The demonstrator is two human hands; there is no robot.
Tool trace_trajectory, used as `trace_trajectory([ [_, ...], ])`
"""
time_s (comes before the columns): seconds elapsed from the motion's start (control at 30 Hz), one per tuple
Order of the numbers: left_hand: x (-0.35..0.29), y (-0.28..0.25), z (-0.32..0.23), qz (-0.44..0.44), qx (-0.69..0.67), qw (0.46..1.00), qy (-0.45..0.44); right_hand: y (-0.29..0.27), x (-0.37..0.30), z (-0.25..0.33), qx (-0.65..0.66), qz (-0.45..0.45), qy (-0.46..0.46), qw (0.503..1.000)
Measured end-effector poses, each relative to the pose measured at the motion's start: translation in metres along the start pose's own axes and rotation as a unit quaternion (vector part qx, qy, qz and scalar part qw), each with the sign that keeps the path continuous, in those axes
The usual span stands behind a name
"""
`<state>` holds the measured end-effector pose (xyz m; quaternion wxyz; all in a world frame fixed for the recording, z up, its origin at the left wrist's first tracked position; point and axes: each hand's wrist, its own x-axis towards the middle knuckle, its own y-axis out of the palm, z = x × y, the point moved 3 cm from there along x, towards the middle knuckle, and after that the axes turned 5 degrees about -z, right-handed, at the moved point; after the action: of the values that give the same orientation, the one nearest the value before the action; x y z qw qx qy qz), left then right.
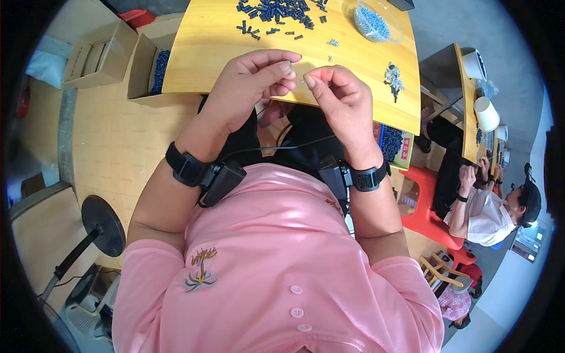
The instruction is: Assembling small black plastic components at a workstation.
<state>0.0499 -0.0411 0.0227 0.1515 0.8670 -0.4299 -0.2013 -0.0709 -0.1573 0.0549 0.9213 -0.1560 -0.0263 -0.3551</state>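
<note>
My left hand is raised over the near edge of the yellow wooden table. Its thumb and index finger are pinched together, with what looks like a small dark piece between them, mostly hidden. Close beside it, my right hand pinches a tiny silvery piece at its fingertips; its exact kind is too small to tell. A gap separates the two hands. Beyond them lie a few loose silvery pieces. Farther back spreads a heap of small black cylindrical parts.
A clear bowl of small light-blue parts stands at the back right. Silvery and black pieces form a pile near the right edge. Boxes of dark parts flank the table: cardboard left, another right. A co-worker sits rightward by a red stool.
</note>
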Motion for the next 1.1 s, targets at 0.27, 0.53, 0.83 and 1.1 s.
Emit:
trace_trajectory([
  [0.27, -0.001, 0.008, 0.003, 0.002, -0.146, 0.989, -0.031, 0.000, -0.002, 0.007, 0.015, -0.031, -0.006, 0.999],
  [0.53, -0.002, 0.011, 0.002, 0.030, -0.123, 0.991, -0.029, 0.004, -0.002, 0.014, 0.037, -0.077, -0.055, 0.995],
  [0.83, -0.008, 0.013, 0.001, 0.039, -0.049, 0.997, -0.034, 0.001, -0.002, 0.010, 0.015, -0.084, -0.061, 0.994],
  [1.1, -0.012, 0.016, -0.003, 0.019, 0.033, 0.999, -0.007, -0.006, -0.001, 0.016, -0.009, -0.069, -0.058, 0.996],
])
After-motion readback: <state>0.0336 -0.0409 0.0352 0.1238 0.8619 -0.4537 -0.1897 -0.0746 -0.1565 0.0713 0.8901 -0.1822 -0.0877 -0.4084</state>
